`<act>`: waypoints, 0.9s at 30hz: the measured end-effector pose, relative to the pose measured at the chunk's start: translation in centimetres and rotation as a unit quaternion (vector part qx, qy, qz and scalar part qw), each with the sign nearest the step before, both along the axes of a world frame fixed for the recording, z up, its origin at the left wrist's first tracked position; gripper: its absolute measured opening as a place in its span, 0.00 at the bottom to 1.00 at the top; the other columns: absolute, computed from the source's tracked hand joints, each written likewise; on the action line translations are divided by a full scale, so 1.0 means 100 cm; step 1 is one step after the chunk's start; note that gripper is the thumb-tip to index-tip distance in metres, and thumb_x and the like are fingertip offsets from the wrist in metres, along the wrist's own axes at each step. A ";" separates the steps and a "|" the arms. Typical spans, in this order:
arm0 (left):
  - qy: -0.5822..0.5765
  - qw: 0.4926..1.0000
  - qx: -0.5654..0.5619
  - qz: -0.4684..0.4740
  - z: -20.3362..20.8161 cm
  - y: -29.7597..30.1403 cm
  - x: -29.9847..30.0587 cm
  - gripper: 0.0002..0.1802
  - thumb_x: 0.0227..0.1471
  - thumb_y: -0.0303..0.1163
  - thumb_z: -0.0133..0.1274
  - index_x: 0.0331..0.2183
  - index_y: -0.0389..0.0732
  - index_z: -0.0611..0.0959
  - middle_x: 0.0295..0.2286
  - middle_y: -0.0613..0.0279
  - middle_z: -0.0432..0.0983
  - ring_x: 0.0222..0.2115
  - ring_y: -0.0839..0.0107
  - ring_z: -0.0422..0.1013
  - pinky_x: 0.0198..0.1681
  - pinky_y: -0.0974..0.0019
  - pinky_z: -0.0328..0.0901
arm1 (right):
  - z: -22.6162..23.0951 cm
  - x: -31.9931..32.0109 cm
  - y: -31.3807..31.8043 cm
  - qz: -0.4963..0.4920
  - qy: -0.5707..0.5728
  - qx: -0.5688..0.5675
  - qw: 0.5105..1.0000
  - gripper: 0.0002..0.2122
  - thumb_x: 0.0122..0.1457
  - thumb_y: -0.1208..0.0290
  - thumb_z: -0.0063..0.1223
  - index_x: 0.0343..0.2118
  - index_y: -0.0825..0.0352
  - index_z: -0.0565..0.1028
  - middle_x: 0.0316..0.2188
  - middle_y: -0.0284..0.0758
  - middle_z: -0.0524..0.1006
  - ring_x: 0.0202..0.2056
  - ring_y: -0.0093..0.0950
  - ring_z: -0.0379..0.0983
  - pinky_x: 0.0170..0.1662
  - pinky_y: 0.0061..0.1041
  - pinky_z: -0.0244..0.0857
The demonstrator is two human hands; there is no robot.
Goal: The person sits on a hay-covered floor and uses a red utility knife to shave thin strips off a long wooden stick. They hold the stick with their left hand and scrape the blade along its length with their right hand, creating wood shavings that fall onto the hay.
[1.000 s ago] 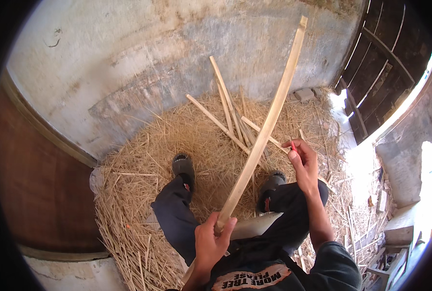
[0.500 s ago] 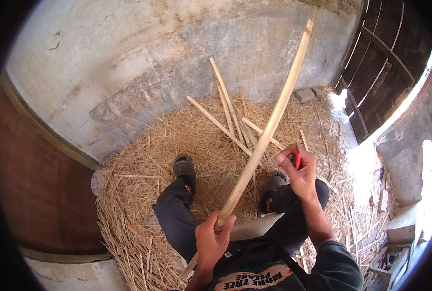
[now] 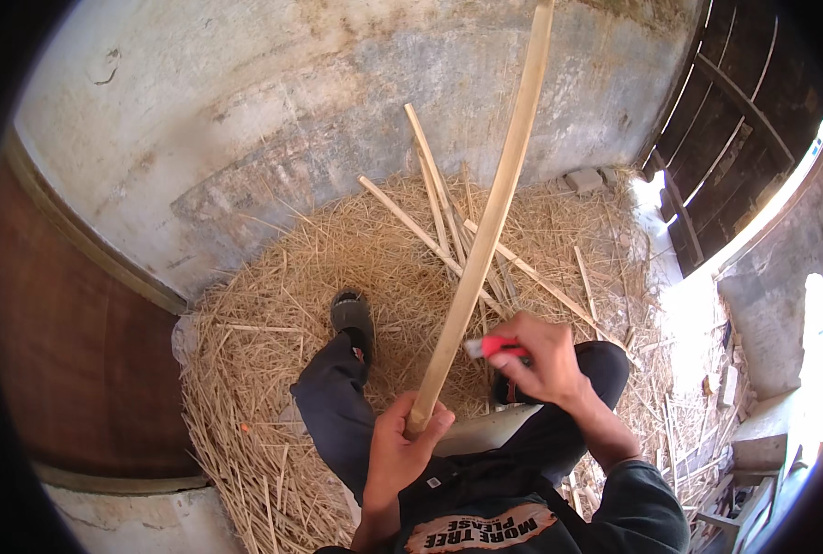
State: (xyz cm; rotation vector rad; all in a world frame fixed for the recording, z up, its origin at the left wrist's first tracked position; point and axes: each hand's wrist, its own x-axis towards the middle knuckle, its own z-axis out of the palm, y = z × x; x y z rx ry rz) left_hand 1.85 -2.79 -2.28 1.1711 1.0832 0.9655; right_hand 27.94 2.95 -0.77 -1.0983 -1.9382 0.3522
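Observation:
My left hand (image 3: pixel 399 454) is closed around the lower end of a long, pale bamboo strip (image 3: pixel 487 240). The strip rises at a slant away from me, and its far end meets the picture's upper edge. In my right hand (image 3: pixel 548 362) is a red cutter knife (image 3: pixel 501 346), gripped with its greyish tip pointing left toward the strip. A gap shows between that tip and the strip. The tip is a little blurred, so its exact shape is hard to see. Both hands are over my lap, between my bent knees.
Several cut strips (image 3: pixel 409 224) lean crosswise in a pile against the stained wall (image 3: pixel 273 120). Straw and shavings (image 3: pixel 273 360) cover the floor around my shoes (image 3: pixel 352 319). A brown panel (image 3: pixel 88 351) stands at left, dark wooden boards (image 3: pixel 739 111) at upper right. Broken bricks (image 3: pixel 727 386) lie at right.
My right hand has moved left and down toward the strip, turning the red knife so its tip points left. The strip has swung more upright and shifted left, its lower end now within my left hand.

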 end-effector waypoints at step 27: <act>0.071 0.994 0.081 0.005 0.006 0.011 0.017 0.16 0.70 0.40 0.57 0.40 0.34 0.80 0.22 0.66 0.74 0.25 0.83 0.65 0.27 0.68 0.61 | -0.004 -0.035 -0.020 -0.023 -0.119 0.166 0.979 0.17 0.53 0.55 0.74 0.40 0.60 0.85 0.21 0.25 0.70 0.19 0.22 0.74 0.22 0.24 0.67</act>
